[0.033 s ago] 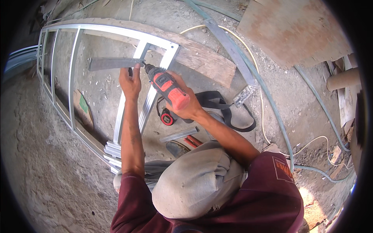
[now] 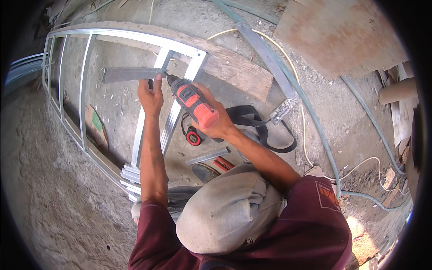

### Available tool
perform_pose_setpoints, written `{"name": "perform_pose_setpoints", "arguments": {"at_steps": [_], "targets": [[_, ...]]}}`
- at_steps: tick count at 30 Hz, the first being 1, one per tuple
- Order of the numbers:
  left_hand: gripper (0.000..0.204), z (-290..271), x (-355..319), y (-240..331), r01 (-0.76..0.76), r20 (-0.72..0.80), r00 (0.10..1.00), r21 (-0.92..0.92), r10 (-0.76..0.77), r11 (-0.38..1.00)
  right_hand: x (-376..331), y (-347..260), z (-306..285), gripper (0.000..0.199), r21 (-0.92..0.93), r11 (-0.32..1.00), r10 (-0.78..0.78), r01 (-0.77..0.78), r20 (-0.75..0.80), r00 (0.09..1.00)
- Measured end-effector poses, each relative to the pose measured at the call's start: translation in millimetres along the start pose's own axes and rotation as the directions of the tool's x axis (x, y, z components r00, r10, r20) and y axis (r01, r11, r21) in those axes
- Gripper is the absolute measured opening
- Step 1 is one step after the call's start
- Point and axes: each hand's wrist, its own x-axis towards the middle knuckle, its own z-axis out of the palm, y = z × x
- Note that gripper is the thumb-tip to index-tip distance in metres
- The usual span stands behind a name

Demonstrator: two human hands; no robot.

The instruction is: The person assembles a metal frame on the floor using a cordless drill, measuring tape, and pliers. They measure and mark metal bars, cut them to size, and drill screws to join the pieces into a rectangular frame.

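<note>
My left hand (image 2: 151,96) grips the near side of a grey metal channel piece (image 2: 126,74) at its right end, thumb up. My right hand (image 2: 218,121) is wrapped round a red and black cordless drill (image 2: 192,100). Its dark chuck points up and left, and the bit meets the channel's right end just beyond my left thumb; whether it has gone into the metal I cannot tell. Under my hands lies a long frame of shiny metal studs (image 2: 126,34) with several crosspieces. Its near right corner is partly hidden by my left forearm and the drill.
A red and black tape measure (image 2: 193,137), a short metal offcut (image 2: 207,155) and a red tool (image 2: 222,163) lie before me. A black strap (image 2: 265,128), wooden plank (image 2: 245,76), long metal bar (image 2: 270,63), green hose (image 2: 315,117) and brown board (image 2: 342,36) are at right.
</note>
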Motion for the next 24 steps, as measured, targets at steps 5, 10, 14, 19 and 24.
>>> {"name": "perform_pose_setpoints", "arguments": {"at_steps": [5,10,14,19,24], "targets": [[0.021,5.1,2.3,-2.2,-0.015,-0.005,1.0,-0.035,0.015,0.999,3.6,4.1,-1.9,0.103,-0.025,1.0,0.003,-0.003,-0.002,1.0],[0.024,5.8,1.3,-4.3,-0.01,0.017,1.0,0.014,0.01,1.0,3.3,5.8,-2.5,0.103,-0.027,0.999,-0.029,0.028,-0.017,0.999],[0.026,2.6,1.0,0.8,0.019,0.025,0.999,0.022,-0.019,1.0,3.8,5.1,-2.3,0.105,-0.055,0.998,-0.001,0.001,0.004,1.0],[0.027,3.0,2.6,-1.6,0.03,0.022,0.999,-0.002,-0.03,1.0,4.3,3.9,-2.5,0.105,-0.124,0.992,0.01,-0.007,0.022,1.0],[0.026,5.9,1.3,-2.3,0.048,-0.016,0.999,-0.045,-0.049,0.998,7.2,-3.7,-8.2,0.097,-0.121,0.992,0.042,-0.036,0.05,0.998]]}}
